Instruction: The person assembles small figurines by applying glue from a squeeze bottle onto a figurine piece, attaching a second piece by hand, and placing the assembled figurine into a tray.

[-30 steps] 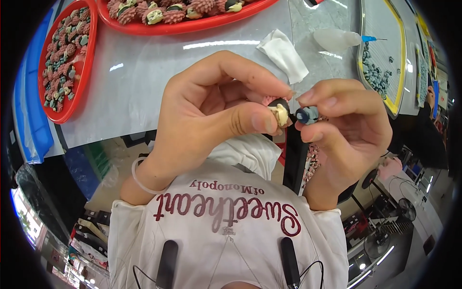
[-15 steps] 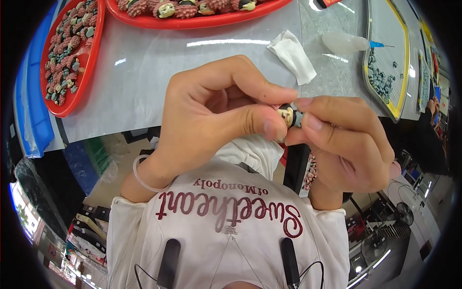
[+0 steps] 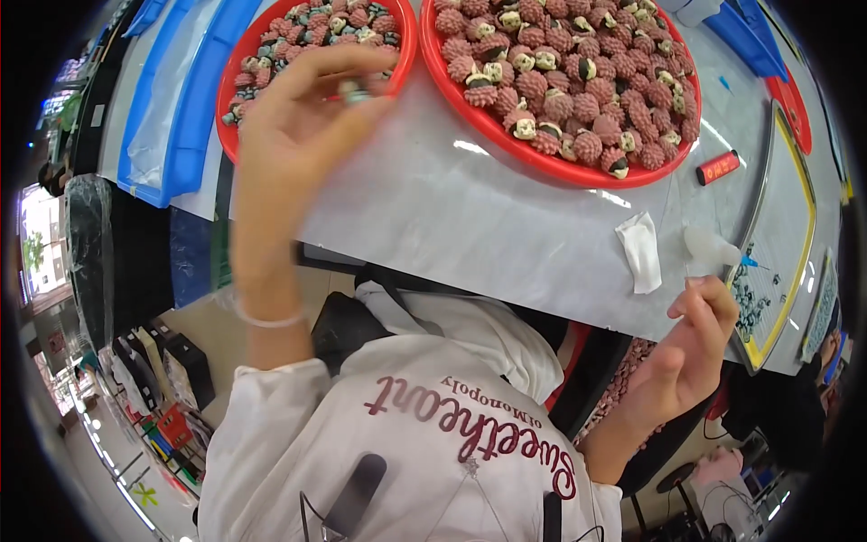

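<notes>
My left hand (image 3: 293, 135), blurred by motion, hangs over the near edge of the left red tray (image 3: 225, 108). Thumb and fingers are closed on a small figurine (image 3: 354, 92), of which only a pale grey-green bit shows. Many small pink, knobbly figurines with grey-blue parts (image 3: 312, 23) fill that tray. My right hand (image 3: 691, 348) is raised at the table's front edge on the right, palm up, its fingers loosely bent and apart with nothing in them. Near its fingertips lies a translucent squeeze bottle (image 3: 709, 248) with a blue needle tip.
A larger red tray (image 3: 533, 165) of pink figurines with cream faces stands at the back. A crumpled white tissue (image 3: 640, 253), a red cylinder (image 3: 718, 168) and a yellow-edged tray (image 3: 806, 212) of grey-blue bits lie rightward. Blue trays (image 3: 167, 117) sit at far left.
My hands have parted: the left has moved up and left to the left tray with the figurine, the right has dropped back and opened. The view has shifted, showing more of both red trays.
</notes>
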A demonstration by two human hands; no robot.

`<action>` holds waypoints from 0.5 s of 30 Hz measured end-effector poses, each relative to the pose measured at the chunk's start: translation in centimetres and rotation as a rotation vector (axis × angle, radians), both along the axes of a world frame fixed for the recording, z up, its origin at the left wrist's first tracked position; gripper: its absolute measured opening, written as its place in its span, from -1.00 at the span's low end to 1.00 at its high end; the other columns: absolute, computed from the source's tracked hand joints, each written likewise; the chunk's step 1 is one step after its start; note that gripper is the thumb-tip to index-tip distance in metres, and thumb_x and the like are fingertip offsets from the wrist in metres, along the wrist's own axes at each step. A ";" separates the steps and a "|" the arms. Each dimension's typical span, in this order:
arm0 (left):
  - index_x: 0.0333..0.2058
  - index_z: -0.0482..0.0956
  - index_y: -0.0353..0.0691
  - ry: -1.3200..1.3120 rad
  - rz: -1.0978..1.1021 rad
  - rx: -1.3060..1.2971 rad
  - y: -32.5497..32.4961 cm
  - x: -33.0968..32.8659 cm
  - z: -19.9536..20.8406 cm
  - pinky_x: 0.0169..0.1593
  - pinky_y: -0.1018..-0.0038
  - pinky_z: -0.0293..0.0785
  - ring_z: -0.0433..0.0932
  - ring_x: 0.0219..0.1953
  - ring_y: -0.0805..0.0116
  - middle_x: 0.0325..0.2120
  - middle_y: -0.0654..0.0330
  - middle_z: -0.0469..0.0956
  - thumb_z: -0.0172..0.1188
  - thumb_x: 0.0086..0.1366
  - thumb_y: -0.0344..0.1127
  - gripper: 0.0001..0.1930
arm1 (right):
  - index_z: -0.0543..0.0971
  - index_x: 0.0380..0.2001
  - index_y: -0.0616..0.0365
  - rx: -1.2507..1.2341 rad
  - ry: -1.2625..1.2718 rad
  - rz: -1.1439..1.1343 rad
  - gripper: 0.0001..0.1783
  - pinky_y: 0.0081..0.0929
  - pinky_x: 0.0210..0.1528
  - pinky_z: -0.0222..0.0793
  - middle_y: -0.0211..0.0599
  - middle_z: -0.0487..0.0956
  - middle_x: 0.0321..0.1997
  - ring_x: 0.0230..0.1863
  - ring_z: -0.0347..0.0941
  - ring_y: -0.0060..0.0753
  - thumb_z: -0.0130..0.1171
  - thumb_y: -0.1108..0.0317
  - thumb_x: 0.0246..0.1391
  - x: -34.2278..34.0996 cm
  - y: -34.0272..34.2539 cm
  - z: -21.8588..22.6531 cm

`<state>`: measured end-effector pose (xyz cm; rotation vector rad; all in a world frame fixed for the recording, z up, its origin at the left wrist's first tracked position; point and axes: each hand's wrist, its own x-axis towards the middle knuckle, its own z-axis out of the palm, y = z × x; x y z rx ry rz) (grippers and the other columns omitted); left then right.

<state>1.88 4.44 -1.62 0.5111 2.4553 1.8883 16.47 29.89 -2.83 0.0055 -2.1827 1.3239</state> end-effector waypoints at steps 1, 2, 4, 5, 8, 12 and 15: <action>-0.28 0.39 -0.33 0.009 0.005 -0.002 -1.4 -0.4 0.3 -0.26 0.56 0.31 0.39 -0.32 0.40 -0.35 0.10 0.42 0.03 -0.02 -0.49 -0.75 | 0.44 -0.36 0.26 -0.002 0.009 0.005 -0.56 -0.57 -0.36 0.11 -0.12 0.32 -0.27 -0.33 0.20 -0.35 0.10 0.06 -0.15 0.0 0.2 -0.2; -0.30 0.39 -0.30 0.079 0.006 -0.323 -2.6 -0.8 0.5 -0.29 0.58 0.32 0.39 -0.38 0.43 -0.38 0.14 0.42 0.04 -0.01 -0.49 -0.77 | 0.44 -0.36 0.28 -0.045 -0.039 -0.024 -0.59 -0.58 -0.36 0.11 -0.13 0.33 -0.29 -0.35 0.20 -0.37 0.09 0.11 -0.14 0.0 0.3 -0.4; -0.31 0.40 -0.28 0.152 0.006 -0.635 -2.9 -1.3 1.0 -0.33 0.60 0.32 0.39 -0.44 0.46 -0.40 0.19 0.43 0.04 -0.01 -0.48 -0.79 | 0.43 -0.36 0.30 -0.139 -0.088 -0.017 -0.72 -0.60 -0.37 0.10 -0.15 0.33 -0.32 -0.38 0.19 -0.41 0.09 0.32 -0.14 0.0 0.9 -0.7; -0.33 0.39 -0.27 0.191 -0.033 -0.722 -2.8 -1.5 1.2 -0.32 0.59 0.32 0.38 -0.45 0.45 -0.42 0.17 0.41 0.03 0.00 -0.45 -0.81 | 0.43 -0.36 0.30 -0.132 -0.084 -0.019 -0.72 -0.60 -0.37 0.10 -0.15 0.33 -0.32 -0.38 0.19 -0.41 0.09 0.32 -0.14 0.1 1.1 -0.5; -0.31 0.39 -0.25 0.338 -0.056 -0.855 -1.9 -2.9 3.4 -0.30 0.58 0.31 0.39 -0.43 0.43 -0.43 0.15 0.42 0.01 0.02 -0.40 -0.80 | 0.43 -0.37 0.32 -0.112 -0.072 -0.055 -0.77 -0.61 -0.37 0.11 -0.17 0.34 -0.32 -0.37 0.20 -0.43 0.09 0.46 -0.19 0.3 1.4 -0.2; -0.28 0.38 -0.28 0.152 0.019 -0.800 6.6 -4.3 6.5 -0.31 0.56 0.30 0.40 -0.45 0.40 -0.45 0.14 0.43 -0.03 0.06 -0.37 -0.78 | 0.42 -0.40 0.34 -0.153 -0.051 -0.227 -0.82 -0.66 -0.31 0.15 -0.21 0.34 -0.34 -0.37 0.23 -0.49 0.02 0.61 -0.20 0.5 2.7 0.2; -0.47 0.35 -0.32 0.458 -0.354 -0.707 8.4 -7.5 5.3 -0.26 0.46 0.27 0.35 -0.36 0.22 -0.44 0.03 0.33 0.03 0.01 -0.43 -0.89 | 0.42 -0.42 0.35 -0.177 -0.059 -0.243 -0.84 -0.68 -0.26 0.17 -0.24 0.35 -0.34 -0.35 0.26 -0.52 -0.04 0.67 -0.18 0.6 3.3 0.7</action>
